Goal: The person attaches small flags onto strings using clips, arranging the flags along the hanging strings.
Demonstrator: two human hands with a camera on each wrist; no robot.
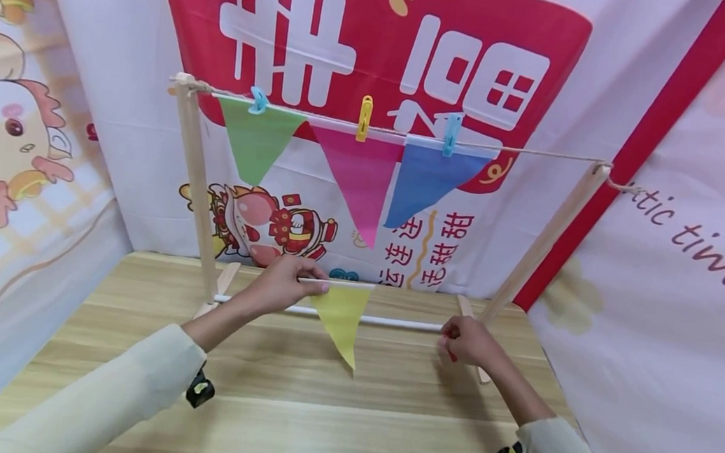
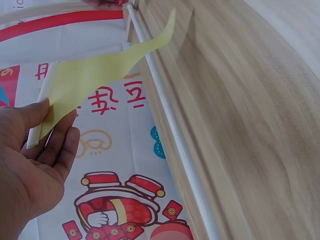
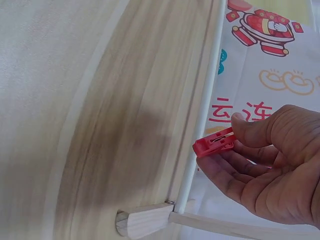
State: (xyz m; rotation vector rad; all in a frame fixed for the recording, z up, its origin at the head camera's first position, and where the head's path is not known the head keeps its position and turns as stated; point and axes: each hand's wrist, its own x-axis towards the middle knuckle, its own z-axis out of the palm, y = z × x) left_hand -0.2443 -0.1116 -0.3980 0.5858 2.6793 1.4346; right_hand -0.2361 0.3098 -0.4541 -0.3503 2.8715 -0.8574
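A yellow triangular pennant [image 1: 345, 316] with a white top edge hangs from my left hand [image 1: 283, 284], which pinches its upper left corner between thumb and fingers. The left wrist view shows the pennant's cloth [image 2: 95, 75] stretching away from the thumb. Near the right post, my right hand [image 1: 471, 341] holds a small red clothespin [image 3: 215, 142] between thumb and fingers. Above, on a twine line, hang a green pennant [image 1: 260, 138], a pink pennant [image 1: 366, 177] and a blue pennant [image 1: 435, 179], held by a light blue clothespin [image 1: 258, 100], a yellow clothespin [image 1: 364, 118] and another light blue clothespin [image 1: 451, 134].
The twine [image 1: 551, 153] runs between a left wooden post [image 1: 194, 179] and a right wooden post [image 1: 545, 239]. A white rod [image 1: 403, 323] joins the posts low down, above the wooden table [image 1: 323, 434]. Behind stands a printed cloth backdrop [image 1: 150, 190].
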